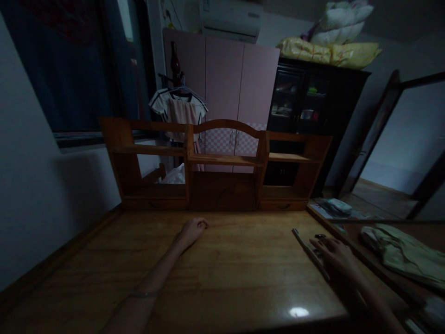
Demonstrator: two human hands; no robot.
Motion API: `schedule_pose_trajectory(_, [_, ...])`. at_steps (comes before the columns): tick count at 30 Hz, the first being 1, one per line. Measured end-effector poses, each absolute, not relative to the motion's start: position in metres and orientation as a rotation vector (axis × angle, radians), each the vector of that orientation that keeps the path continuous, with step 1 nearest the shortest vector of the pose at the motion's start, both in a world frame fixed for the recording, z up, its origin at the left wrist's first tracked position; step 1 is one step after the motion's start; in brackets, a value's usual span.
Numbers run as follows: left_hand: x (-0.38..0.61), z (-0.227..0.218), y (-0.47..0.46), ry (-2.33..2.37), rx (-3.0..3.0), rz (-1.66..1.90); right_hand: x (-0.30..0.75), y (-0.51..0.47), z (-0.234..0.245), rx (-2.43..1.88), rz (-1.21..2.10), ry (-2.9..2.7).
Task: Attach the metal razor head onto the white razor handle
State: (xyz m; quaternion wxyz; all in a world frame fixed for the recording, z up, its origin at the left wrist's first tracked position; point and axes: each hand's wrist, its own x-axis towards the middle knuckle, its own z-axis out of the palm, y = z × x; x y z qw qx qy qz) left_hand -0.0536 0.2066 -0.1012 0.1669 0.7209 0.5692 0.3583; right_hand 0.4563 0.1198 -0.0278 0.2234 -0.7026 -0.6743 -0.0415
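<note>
My left hand [193, 230] rests on the wooden desk [222, 260], left of its middle, with the fingers curled loosely inward and nothing visible in them. At the right side of the desk, my right hand [335, 255] reaches in with its fingers apart. Just under and left of those fingers lies a long, thin, pale stick [301, 240], shaped like a toothbrush and slanting toward me. A small dark object [320, 236] sits by the right fingertips; its kind is too dim to make out. Whether the fingers touch either one, I cannot tell.
A wooden shelf unit [224, 160] spans the desk's back edge. Beyond the desk's right rim lie a pale green cloth [406, 253] and a plastic-wrapped pack [339, 206]. A wall [52, 199] borders the left. Behind stand a pink wardrobe [224, 83] and a black cabinet [327, 102].
</note>
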Motion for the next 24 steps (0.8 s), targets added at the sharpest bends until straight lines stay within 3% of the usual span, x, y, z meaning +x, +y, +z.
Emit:
schedule_pose_trajectory(12, [-0.050, -0.098, 0.202, 1.654, 2.073, 0.992, 0.433, 0.129, -0.072, -1.876, 0.162, -1.928])
schedule_pose_trajectory(24, [-0.034, -0.087, 0.186, 1.494, 2.089, 0.960, 0.218, 0.115, -0.056, -1.680, 0.272, -2.145])
